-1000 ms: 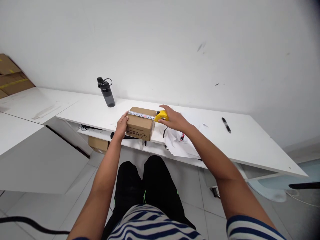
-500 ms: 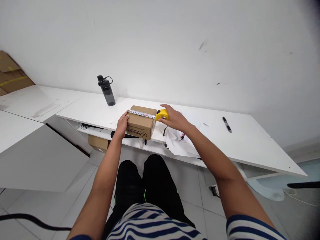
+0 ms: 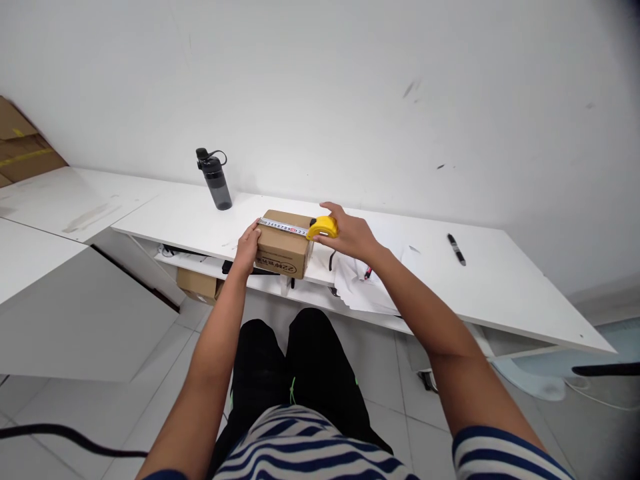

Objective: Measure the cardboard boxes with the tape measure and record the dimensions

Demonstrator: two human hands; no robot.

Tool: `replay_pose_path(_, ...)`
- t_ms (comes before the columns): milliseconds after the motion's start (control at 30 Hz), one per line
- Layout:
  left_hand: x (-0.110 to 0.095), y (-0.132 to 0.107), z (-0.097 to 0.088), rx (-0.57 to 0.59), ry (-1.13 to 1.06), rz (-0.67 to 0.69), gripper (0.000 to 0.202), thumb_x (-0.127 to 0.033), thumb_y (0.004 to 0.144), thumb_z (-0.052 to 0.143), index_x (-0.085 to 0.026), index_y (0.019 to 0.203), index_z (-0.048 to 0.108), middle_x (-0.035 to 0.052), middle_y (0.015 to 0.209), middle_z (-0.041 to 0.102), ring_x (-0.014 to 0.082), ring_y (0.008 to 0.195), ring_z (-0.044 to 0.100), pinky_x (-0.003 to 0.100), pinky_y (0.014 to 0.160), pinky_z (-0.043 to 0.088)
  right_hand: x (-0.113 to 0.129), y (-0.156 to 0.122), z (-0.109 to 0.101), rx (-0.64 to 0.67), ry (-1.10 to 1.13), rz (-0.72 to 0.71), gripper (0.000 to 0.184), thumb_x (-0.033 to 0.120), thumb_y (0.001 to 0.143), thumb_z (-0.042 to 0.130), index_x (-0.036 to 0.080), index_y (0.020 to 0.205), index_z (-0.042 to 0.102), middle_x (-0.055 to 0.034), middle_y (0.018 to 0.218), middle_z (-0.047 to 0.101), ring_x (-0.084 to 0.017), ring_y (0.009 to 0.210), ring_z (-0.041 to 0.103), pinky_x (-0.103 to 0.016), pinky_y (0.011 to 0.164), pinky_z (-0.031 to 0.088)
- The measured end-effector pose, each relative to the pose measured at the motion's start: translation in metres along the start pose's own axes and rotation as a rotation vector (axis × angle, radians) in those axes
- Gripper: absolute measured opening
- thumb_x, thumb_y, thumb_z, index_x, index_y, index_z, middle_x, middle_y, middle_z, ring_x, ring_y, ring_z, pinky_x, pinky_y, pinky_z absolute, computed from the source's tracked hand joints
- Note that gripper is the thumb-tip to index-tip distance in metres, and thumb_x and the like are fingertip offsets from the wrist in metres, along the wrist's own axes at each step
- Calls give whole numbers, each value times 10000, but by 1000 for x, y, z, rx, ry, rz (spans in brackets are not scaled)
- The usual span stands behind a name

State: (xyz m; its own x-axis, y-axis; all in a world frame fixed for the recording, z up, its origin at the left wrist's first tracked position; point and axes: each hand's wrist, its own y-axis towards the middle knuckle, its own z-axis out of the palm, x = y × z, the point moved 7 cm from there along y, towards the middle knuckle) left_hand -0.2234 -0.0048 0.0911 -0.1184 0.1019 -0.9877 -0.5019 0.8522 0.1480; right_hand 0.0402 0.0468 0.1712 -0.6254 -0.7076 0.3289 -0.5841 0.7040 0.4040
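1. So the surface (image 3: 500, 287) here is a long white one, running out to both sides of the cardboard box (image 3: 283, 252), with brownish smears well to the box's left.
2. Room's pretty plain: white wall (image 3: 320, 100) behind the box, a few dark scuffs on it up to the box's right, and pale tiled floor (image 3: 377, 373) below.
3. Behind the box and to its left there's a dark see-through bottle (image 3: 217, 185) with a loop on the lid. Loose papers (image 3: 357, 287) lie just right of the box, and a black marker (image 3: 456, 249) sits well to the right. Stacked cartons (image 3: 27, 159) are way off to the left.
4. The box itself is at the surface's front edge: plain brown, closed on top, dark printing along the front.
5. Across the box's top runs a white tape blade (image 3: 283, 227), black numerals plus one red mark. Its yellow tape measure (image 3: 325, 227) is at the box's right end.
6. Right hand (image 3: 353, 233): fingers clamped on that yellow case.
7. Left hand (image 3: 247, 248): fingers touching the box's left end, by the blade's tip. Can't tell if they're actually gripping.
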Motion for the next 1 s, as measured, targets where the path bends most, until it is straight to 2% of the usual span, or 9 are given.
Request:
replay_pose_path(133,1,2,1,12,-4,20,497,-329,856,514,-227,1334,607,22,1388,591,248,1267,516,372,1092,387,10,13,5,3,11,13,772,571,810,595,250,1460,328,-79,1113,690,-278,836,667,-351,676,484)
replay_pose_path(267,4,4,-1,10,-11,19,500,-331,856,521,-219,1336,605,27,1400,584,247,1278,512,369,1104,376,15,20,10,3,62,11,795,585,816,584,255,1482,301,-82,1180,666,-287,919,662,-387,754,501)
replay_pose_path(467,5,5,-3,-6,-14,28,493,-318,849,521,-211,1319,620,32,1397,588,250,1280,515,379,1125,355,12,9,3,10,94,-30,868,585,776,637,268,1499,277,-94,1316,583,-274,997,645,-398,816,504)
replay_pose_path(567,4,4,-3,-4,-24,22,500,-321,849,523,-204,1326,614,36,1395,590,253,1287,510,381,1129,349,3,0,4,30,98,-3,819,535,797,626,253,1490,292,-93,1244,624,-268,998,647,-389,812,504)
replay_pose_path(700,4,4,-3,-6,-28,15,502,-324,846,527,-201,1325,615,38,1402,583,254,1294,504,375,1130,347,0,3,12,39,127,21,652,486,840,579,241,1414,391,-71,1093,685,-246,924,659,-364,781,501)
replay_pose_path(867,3,3,-4,3,-16,28,512,-341,852,520,-207,1339,599,49,1411,575,247,1287,516,368,1108,373,28,35,31,59,148,-40,597,449,838,581,249,1378,423,-64,1087,703,-251,903,661,-347,750,490)
replay_pose_path(1000,1,3,-6,-13,15,13,511,-339,846,521,-191,1328,605,62,1404,580,251,1286,518,366,1091,391,63,66,53,68,112,-101,589,430,861,560,243,1397,401,-93,1208,673,-280,974,651,-355,767,478)
